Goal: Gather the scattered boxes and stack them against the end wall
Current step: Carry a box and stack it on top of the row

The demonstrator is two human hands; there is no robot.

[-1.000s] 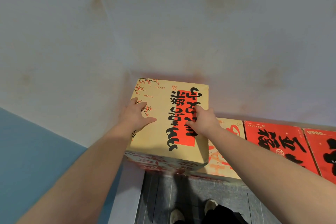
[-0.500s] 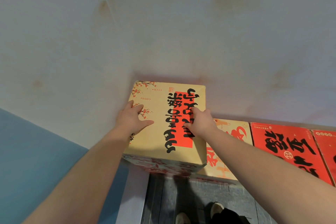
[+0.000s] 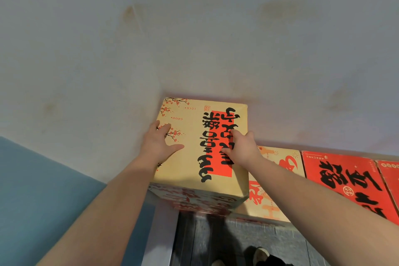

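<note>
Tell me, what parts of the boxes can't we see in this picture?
- Head view: what sits under the top tan box is hidden by the box itself.
- Part of its big printing is covered by the left hand and right hand.
- Its front face is blurred, so the print there is unreadable.
- The lower tan box is partly behind the right forearm.
- The red boxes are cut off by the right edge.

Two tan boxes (image 3: 200,144) (image 3: 278,181), two red boxes (image 3: 345,181) (image 3: 390,177), two hands (image 3: 158,146) (image 3: 241,149).

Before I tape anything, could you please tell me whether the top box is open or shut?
Shut: the top box shows one flat printed face, no flap raised, under both hands.
</note>
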